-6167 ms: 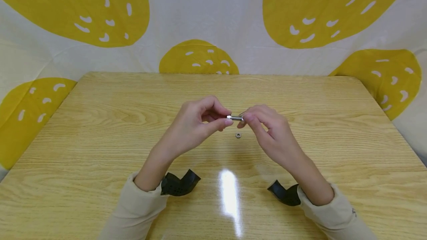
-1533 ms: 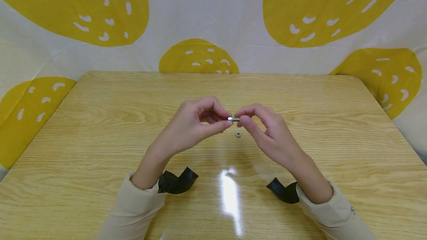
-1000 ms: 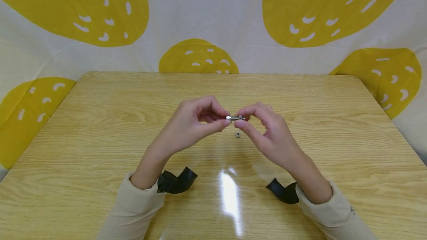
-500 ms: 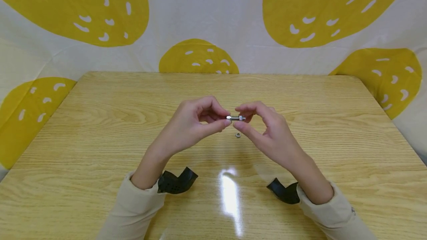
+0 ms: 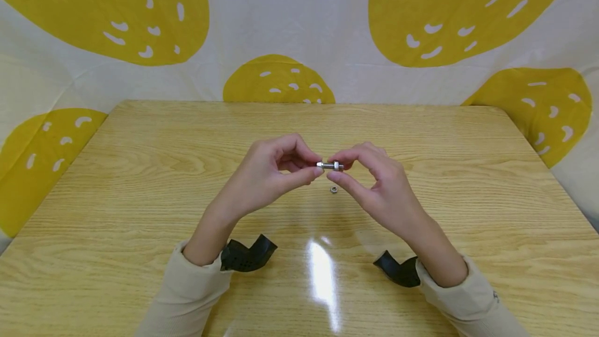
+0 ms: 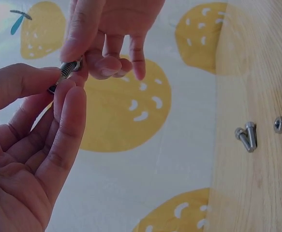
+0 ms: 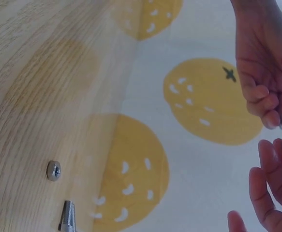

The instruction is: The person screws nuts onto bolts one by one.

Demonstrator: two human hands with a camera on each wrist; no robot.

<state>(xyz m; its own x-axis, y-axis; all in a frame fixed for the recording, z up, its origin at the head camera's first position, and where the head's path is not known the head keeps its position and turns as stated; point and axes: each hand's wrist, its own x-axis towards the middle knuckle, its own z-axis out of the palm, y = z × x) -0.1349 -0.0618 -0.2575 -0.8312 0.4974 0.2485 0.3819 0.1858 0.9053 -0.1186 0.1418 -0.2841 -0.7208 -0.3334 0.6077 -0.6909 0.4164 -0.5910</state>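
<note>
Fingers of the left hand [image 5: 276,170]: thumb and index finger are pinching a silver threaded metal bolt [image 5: 329,166] by its head end.
Fingers of the right hand [image 5: 379,181]: thumb and index finger are gripping a silver hexagonal metal nut [image 5: 336,166] that is sitting around the bolt's shank, near its free end.
Bolt's place: it is hanging roughly level between the two hands, above a light-brown wood-grain table [image 5: 140,196].
Loose nut: a second silver metal nut [image 5: 334,190] is lying on the table, below the held bolt in the head view.
Spare bolts: two silver metal bolts with round heads [image 6: 250,136] are lying close together near the loose nut.
Writing: a small dark mark [image 5: 495,296] is showing on the right beige sleeve [image 5: 472,303], too small to read.
Wrists: black curved plastic mounts [image 5: 249,255] are jutting inward from both cuffs.
Backdrop: a white cloth [image 5: 290,14] is hanging behind the table, bearing large yellow rounded shapes [image 5: 281,79] with white flecks.
</note>
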